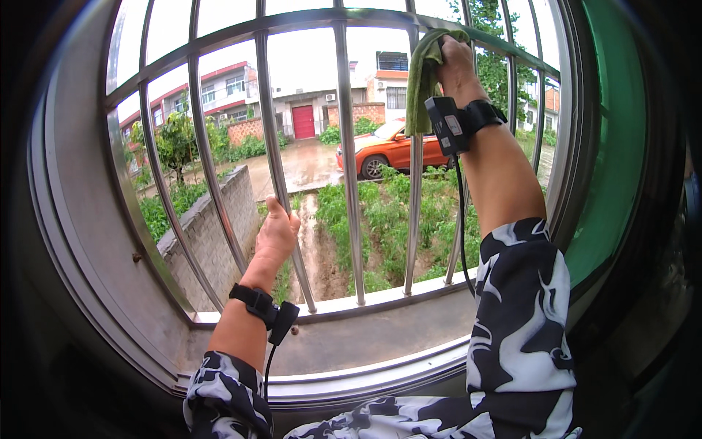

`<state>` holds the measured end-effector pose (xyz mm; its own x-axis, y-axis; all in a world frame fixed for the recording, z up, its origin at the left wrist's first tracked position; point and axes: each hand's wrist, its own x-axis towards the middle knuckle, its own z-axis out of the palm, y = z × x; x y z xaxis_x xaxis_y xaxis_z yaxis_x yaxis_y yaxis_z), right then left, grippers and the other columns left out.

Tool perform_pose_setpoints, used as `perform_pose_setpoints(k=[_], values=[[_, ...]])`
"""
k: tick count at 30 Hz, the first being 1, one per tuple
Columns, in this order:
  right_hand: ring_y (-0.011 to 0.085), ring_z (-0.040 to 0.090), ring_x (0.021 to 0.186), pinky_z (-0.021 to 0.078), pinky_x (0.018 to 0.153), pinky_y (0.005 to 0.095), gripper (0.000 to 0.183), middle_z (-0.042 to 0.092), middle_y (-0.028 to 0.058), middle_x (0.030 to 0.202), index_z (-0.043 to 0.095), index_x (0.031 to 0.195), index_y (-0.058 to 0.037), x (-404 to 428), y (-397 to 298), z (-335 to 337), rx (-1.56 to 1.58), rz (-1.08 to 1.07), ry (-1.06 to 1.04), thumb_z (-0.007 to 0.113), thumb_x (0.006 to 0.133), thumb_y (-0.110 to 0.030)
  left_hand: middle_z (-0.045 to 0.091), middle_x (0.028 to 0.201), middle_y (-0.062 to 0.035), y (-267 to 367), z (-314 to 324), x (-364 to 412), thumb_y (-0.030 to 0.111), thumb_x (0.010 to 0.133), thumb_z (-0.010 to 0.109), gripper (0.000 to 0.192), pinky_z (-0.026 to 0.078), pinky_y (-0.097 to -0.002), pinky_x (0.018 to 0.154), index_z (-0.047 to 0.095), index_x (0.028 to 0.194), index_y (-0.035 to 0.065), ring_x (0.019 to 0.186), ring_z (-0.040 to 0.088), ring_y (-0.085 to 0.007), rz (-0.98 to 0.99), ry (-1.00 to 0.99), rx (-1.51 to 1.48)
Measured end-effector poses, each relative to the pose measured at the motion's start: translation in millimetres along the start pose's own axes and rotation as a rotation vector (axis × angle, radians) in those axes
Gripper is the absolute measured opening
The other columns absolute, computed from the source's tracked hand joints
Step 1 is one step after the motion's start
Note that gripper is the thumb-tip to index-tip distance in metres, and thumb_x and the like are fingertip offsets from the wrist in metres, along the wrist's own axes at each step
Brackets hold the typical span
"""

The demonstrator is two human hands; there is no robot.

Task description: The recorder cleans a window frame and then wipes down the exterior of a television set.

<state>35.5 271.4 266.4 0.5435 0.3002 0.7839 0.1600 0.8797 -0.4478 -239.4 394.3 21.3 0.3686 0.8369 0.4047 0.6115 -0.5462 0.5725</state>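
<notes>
My right hand (pixel 458 60) is raised at the upper right, closed on a green cloth (pixel 421 93). The cloth lies against the upper crossbar (pixel 373 17) of a metal window grille and hangs down in front of an upright bar. Lower and to the left, my left hand (pixel 277 233) grips an upright metal bar (pixel 271 120) at about its middle. Each wrist wears a black strap with a small black device and a cable. The fingers of my right hand are partly hidden by the cloth and the hand itself.
Below the grille runs a grey window sill (pixel 373 335) with a white sliding-window track (pixel 384 365) in front. Green-tinted glass (pixel 609 142) stands at the right. Beyond the bars are a planted garden (pixel 389 219), a brick wall (pixel 203 247) and an orange car (pixel 400 148).
</notes>
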Motion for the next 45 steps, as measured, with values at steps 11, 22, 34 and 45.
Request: perform_pose_setpoints(k=[11,22,34,45], values=[[0.0339,0.053,0.081,0.0463,0.075,0.0396,0.024,0.046,0.0239,0.090,0.042,0.097,0.0036,-2.0,-15.4,-47.1,-0.785,-0.725,0.580,0.043,0.074,-0.002,0.054,0.090,-0.0216,3.4,4.1,0.4,0.030,0.081,0.038,0.054,0.039,-0.0427,0.076,0.019,0.119,-0.0037,0.085,0.051,-0.0384,0.081,0.049,0.012],[0.0272,0.054,0.069,0.0431,0.061,0.0362,0.024,0.055,0.0161,0.079,0.054,0.081,0.0043,55.5,-34.5,-107.0,-0.755,-0.294,0.136,0.053,0.070,-0.017,0.053,0.089,-0.0227,9.4,4.9,-3.2,0.029,0.082,0.037,0.055,0.038,-0.0431,0.076,0.017,0.119,-0.0058,0.084,0.050,-0.0389,0.115,0.031,-0.019],[0.0303,0.055,0.078,0.0445,0.066,0.0298,0.009,0.058,0.0126,0.077,0.056,0.075,-0.0071,67.7,-40.9,-106.4,-2.058,-0.374,-0.093,0.052,0.069,-0.002,0.045,0.063,-0.0140,-9.3,15.7,2.2,0.029,0.088,0.028,0.033,0.037,-0.0397,0.063,0.039,0.084,-0.0020,0.059,0.042,-0.0306,0.201,0.244,-0.035],[0.0338,0.050,0.089,0.0410,0.076,0.0357,0.018,0.055,0.0168,0.090,0.055,0.086,-0.0065,36.6,-62.9,-108.1,-2.030,-0.454,0.028,0.048,0.070,-0.005,0.053,0.087,-0.0222,-7.5,2.5,-1.6,0.029,0.082,0.038,0.050,0.038,-0.0437,0.075,0.020,0.116,-0.0032,0.083,0.050,-0.0393,0.089,0.003,-0.015]])
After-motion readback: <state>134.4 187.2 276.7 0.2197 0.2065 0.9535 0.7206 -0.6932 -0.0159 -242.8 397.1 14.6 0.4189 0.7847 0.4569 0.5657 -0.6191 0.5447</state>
